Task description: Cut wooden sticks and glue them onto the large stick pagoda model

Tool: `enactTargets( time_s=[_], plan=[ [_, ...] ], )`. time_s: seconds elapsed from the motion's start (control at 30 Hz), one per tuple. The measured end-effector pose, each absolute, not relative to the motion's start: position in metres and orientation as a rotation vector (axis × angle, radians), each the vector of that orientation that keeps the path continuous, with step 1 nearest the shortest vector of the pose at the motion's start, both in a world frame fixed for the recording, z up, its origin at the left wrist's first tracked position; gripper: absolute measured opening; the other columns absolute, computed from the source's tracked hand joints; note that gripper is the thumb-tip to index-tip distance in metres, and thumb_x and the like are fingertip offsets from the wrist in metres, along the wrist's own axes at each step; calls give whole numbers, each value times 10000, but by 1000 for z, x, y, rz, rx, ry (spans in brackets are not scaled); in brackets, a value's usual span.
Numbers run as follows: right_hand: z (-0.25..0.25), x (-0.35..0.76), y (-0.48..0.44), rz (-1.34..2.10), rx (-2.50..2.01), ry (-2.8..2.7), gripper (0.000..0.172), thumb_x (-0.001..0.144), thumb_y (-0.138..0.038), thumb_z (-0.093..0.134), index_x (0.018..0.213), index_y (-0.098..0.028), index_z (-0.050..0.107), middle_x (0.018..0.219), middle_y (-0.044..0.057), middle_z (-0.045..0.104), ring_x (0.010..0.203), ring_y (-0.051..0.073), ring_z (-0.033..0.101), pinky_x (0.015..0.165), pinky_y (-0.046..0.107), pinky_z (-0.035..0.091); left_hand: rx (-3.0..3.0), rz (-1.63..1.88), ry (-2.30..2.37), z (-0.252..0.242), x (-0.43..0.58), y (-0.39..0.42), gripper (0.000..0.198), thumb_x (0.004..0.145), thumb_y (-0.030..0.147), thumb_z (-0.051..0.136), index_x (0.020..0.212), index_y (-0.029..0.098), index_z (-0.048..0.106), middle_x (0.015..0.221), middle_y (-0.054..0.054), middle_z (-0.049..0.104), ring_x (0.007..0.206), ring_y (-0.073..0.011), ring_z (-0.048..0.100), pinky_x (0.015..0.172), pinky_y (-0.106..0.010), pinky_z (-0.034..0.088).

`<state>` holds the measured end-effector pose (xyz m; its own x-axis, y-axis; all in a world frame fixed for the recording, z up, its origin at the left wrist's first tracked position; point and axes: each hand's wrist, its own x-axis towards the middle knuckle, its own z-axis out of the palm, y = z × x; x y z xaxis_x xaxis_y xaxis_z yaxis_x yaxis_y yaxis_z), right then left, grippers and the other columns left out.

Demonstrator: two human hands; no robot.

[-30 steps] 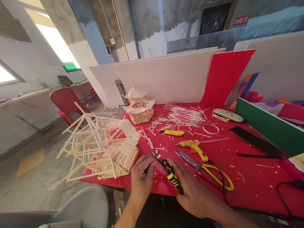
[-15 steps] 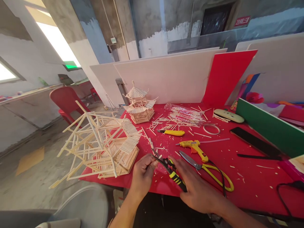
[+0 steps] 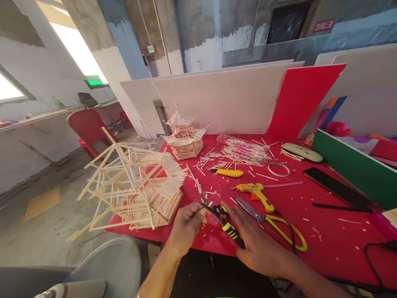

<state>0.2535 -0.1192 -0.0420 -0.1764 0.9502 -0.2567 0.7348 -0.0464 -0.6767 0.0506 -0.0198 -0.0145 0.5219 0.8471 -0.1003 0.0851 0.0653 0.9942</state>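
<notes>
My right hand [image 3: 257, 244] is wrapped around the black and yellow-green handles of a pair of snips [image 3: 231, 232]. The blades point up and left, across the fingertips of my left hand [image 3: 187, 225]. Those fingers are pinched on a short wooden stick [image 3: 204, 214], which lies at the blades and is partly hidden by them. To the left stands a large unfinished pavilion model [image 3: 136, 186] of wooden sticks, with part of its slatted roof on. A smaller stick pavilion [image 3: 183, 138] is behind it.
On the red table [image 3: 310, 231] lie a yellow utility knife [image 3: 228, 172], a yellow glue gun [image 3: 257, 194], yellow-handled scissors [image 3: 269, 217], a tape roll [image 3: 278, 169] and a phone [image 3: 336, 188]. Loose sticks [image 3: 245, 151] spread around a plastic bag. White boards [image 3: 217, 99] stand behind.
The view has shifted slightly, so the whole scene sits a little further right. Both hands keep nearly the same position at the snips and stick.
</notes>
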Motion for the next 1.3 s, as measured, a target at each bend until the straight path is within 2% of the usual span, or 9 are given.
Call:
enactTargets(
  time_s=[0.43,0.57,0.83,0.9,0.97,1.03,1.1,1.2,1.3],
  plan=[
    [-26,253,-120,1382,-1764,-1812,994,666,-63,459,1581,-172,87,1647,38,78,1507,230,31,1221,432,134,1368,760,902,-25,53,-20,359,843,459,658,656,163,579,589,36,456,527,-88,319,497,-219,258],
    [-30,254,-126,1345,-1795,-1795,999,665,-75,455,1583,-208,83,1645,21,75,1507,237,49,1214,459,150,1384,822,967,-24,48,-17,352,835,474,658,676,162,621,568,43,434,508,-87,299,482,-221,245],
    [-33,251,-128,1252,-1707,-1660,901,638,-127,469,1527,-188,340,1571,71,360,1451,269,303,1191,463,232,1422,846,1025,-26,43,-14,325,794,464,693,671,165,656,568,36,473,511,-96,344,493,-225,279],
    [-26,249,-129,1354,-1677,-1555,838,614,-143,477,1449,-204,454,1433,72,533,1338,276,452,1111,443,363,1426,878,1010,-28,44,-14,334,781,465,705,658,159,658,579,29,490,521,-97,362,499,-224,290],
    [-19,247,-131,1568,-1581,-1401,687,573,-147,492,1248,-208,605,1129,40,681,1073,239,605,910,352,490,1383,904,984,-31,45,-14,337,763,467,723,666,151,662,590,27,500,525,-91,370,497,-218,291],
    [-16,246,-131,1791,-1453,-1194,512,519,-141,512,1012,-185,646,861,-2,659,817,175,613,720,266,480,1293,919,970,-34,46,-14,335,747,470,742,704,146,673,588,33,504,504,-77,359,476,-208,274],
    [-18,247,-129,1908,-1361,-1029,448,488,-149,514,923,-169,619,785,-12,615,738,154,592,668,252,458,1207,932,980,-37,46,-13,339,733,476,758,761,144,689,578,41,516,460,-58,333,439,-200,240],
    [-24,252,-123,1721,-1535,-1167,551,546,-175,488,1083,-180,608,925,33,649,926,220,622,801,326,493,1136,951,1011,-40,47,-13,381,688,488,794,824,142,710,569,40,563,393,-38,317,390,-195,209],
    [-30,257,-113,1136,-1932,-1578,769,641,-156,498,1408,-185,455,1364,114,539,1338,303,422,1074,443,372,1081,976,1025,-42,48,-13,396,652,471,825,835,141,706,523,47,574,355,-34,347,372,-177,221]
  ],
)
